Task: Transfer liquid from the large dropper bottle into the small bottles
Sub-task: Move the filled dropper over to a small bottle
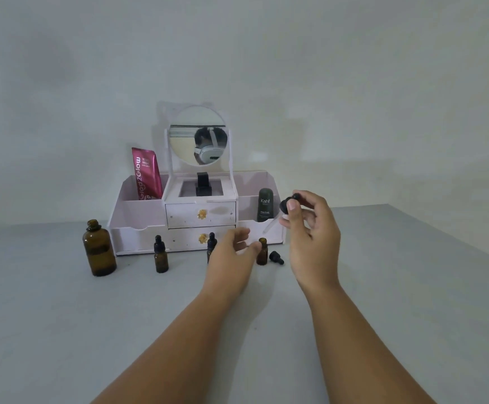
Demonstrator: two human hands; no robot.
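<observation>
Done: we judge the transfer begun, not finished. The large bottle [99, 252] stands uncapped on the tabletop [62, 330], off the organizer's [138, 228] left front corner, and its dropper [287, 205] is out in our right hand [313, 228].
Ready to fill: the open bottle [262, 253] stands before the organizer's right end. Its cap [276, 257] lies on the tabletop just right of it.
Not yet opened: the first capped bottle [161, 258] and the second capped bottle [211, 242] stand before the organizer's lower drawer with their tops on. The second is partly hidden by our left hand [231, 255].
Levels: the amber glass is too dark for us to tell how much any bottle holds, or whether the dropper is loaded.
Left to do: as we read it, dose the open bottle and recap it, then repeat for the two capped ones.
Right hand: raised before the organizer's right compartment, its grip pinching the dropper's black top between thumb and fingers. The tube [268, 227] slants down-left toward the open bottle, its tip above the mouth and apart from it.
Left hand: low, before the organizer's drawer, with the grip loosely spread. The thumb tip is at the open bottle's left side, and we cannot tell whether it touches.
</observation>
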